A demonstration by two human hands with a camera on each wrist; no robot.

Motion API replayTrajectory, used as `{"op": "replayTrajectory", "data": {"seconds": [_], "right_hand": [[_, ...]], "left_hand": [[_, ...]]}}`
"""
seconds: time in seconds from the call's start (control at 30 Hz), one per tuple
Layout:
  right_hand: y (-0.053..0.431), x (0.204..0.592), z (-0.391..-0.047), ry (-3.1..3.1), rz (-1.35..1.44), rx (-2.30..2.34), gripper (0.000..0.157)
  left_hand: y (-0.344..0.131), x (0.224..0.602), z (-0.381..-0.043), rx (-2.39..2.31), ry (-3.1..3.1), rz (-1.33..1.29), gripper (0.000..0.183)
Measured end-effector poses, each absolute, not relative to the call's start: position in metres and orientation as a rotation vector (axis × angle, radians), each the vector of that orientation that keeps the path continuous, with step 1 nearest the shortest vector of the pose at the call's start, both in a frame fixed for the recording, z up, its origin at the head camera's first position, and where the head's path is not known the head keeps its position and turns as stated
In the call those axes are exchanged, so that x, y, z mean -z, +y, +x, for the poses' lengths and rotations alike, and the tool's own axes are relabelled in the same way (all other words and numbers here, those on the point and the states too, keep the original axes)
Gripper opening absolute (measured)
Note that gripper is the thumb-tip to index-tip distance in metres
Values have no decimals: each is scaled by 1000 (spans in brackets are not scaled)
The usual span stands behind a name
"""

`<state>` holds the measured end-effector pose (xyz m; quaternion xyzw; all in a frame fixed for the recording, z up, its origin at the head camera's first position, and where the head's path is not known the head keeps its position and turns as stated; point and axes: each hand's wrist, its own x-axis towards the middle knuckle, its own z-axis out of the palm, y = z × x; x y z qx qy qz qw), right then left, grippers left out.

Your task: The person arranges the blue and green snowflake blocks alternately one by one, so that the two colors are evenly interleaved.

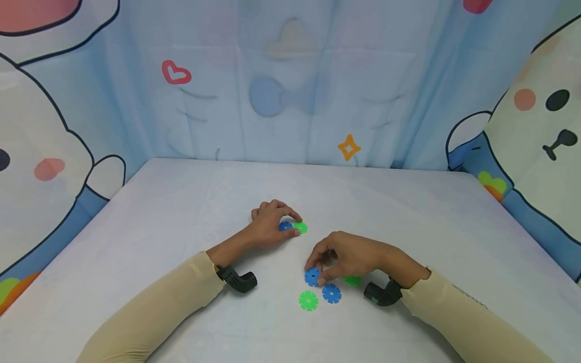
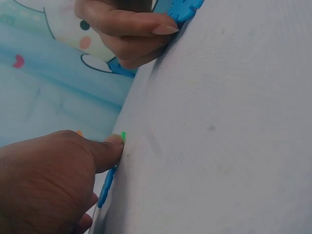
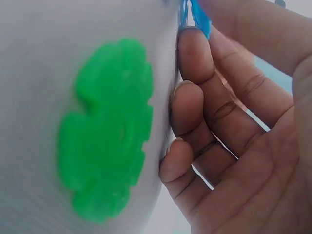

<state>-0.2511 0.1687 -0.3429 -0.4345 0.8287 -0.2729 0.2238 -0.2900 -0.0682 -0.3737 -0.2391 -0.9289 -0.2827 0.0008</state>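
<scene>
Snowflake discs: a joined blue-green pair [image 1: 292, 227] sits under the left hand [image 1: 271, 225] at 12 o'clock; the right hand [image 1: 347, 254] pinches another blue disc [image 1: 312, 276]; three loose discs remain.

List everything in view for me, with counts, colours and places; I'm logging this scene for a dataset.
Blue plastic gear-shaped discs: three; one under the left hand, one pinched by the right hand, one loose in front.
Green plastic gear-shaped discs: three; one at the left fingertips, one under the right hand, one loose in front.
White cloth-covered table: one, underneath everything.
Blue cartoon-print backdrop: one, behind and beside the table.
Black wrist cameras: two, one per wrist.
Left hand: holding the far pair.
Right hand: pinching a blue disc.
</scene>
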Motion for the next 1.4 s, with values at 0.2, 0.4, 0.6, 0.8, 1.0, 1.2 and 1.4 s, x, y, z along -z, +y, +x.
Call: {"op": "replayTrajectory", "data": {"seconds": [0.2,0.4,0.6,0.8,1.0,1.2,1.4], "right_hand": [[168,344,-251,2310,-1188,740,21],[170,343,-254,2367,-1209,762,20],[179,341,-268,2479,-1181,859,23],[186,342,-290,2673,-1045,962,25],[185,351,-307,2794,-870,918,30],[183,354,-311,2793,-839,866,29],[180,357,-311,2803,-846,839,28]], "left_hand": [[-69,374,-290,880,-2915,-755,29],[-69,375,-291,878,-2912,-761,29],[-68,376,-293,871,-2913,-763,30],[-66,378,-295,846,-2934,-747,30],[-67,380,-294,854,-2939,-743,29],[-67,379,-293,870,-2926,-749,28],[-68,377,-294,860,-2928,-749,29]]}}
